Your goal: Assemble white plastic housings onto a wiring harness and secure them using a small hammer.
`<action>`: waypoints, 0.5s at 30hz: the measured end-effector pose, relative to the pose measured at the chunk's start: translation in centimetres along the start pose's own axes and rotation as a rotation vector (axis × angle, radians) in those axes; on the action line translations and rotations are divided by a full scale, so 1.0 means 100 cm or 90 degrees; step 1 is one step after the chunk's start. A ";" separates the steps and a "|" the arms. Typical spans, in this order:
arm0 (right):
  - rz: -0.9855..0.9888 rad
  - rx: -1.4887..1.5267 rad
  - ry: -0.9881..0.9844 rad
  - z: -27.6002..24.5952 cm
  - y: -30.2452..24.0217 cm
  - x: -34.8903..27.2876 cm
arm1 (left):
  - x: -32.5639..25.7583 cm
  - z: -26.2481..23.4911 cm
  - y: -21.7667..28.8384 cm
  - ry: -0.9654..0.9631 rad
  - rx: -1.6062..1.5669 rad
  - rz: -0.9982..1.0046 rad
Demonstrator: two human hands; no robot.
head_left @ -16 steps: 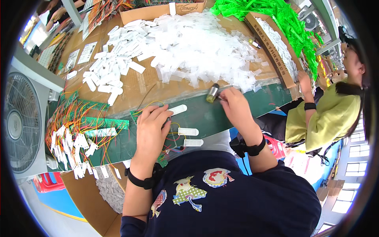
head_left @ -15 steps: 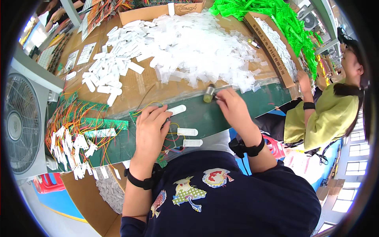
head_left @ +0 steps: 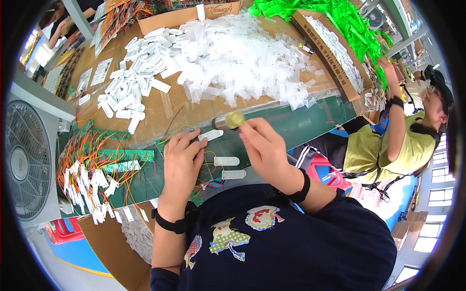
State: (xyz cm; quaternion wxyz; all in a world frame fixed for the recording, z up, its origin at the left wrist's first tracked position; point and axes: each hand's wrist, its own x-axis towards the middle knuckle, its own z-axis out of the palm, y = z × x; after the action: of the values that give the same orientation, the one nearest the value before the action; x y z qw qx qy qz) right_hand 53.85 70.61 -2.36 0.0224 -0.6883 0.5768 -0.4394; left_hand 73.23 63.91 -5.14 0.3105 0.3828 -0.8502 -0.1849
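My right hand [head_left: 266, 145] is closed round a small mallet [head_left: 228, 121] with a metal head and a yellowish face. The mallet's head is over the green work surface, just above the far end of a white oblong plastic case [head_left: 210, 135]. With bent fingers, my left hand [head_left: 182, 157] grips the near end of that case; its fingertips partly hide it. Two more white cases [head_left: 226, 161] lie to the right of my left hand, with yellow and red wires running from them. Part of a green circuit board [head_left: 160, 144] shows beside my left fingers.
Beyond lie heaps of white cases [head_left: 128, 92] and clear plastic pieces [head_left: 242, 58] on cardboard. Wired circuit boards [head_left: 126, 155] hang over the left edge near a fan [head_left: 30, 160]. At right are an open carton [head_left: 335, 63], green parts [head_left: 335, 19] and a co-worker [head_left: 388, 150].
My right hand has moved left with the mallet, bringing its head over the case by my left hand. My left hand stays nearly in place. The co-worker's arm has risen.
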 end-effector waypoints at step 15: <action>-0.047 -0.061 -0.111 0.023 -0.003 0.003 | 0.000 0.000 -0.005 -0.012 -0.078 -0.088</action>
State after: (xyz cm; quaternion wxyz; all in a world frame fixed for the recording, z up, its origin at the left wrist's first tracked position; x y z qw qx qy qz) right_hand 55.46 69.33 -3.41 0.0235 -0.7449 0.5674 -0.3501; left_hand 73.49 63.56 -5.38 0.3122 0.4189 -0.8117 -0.2612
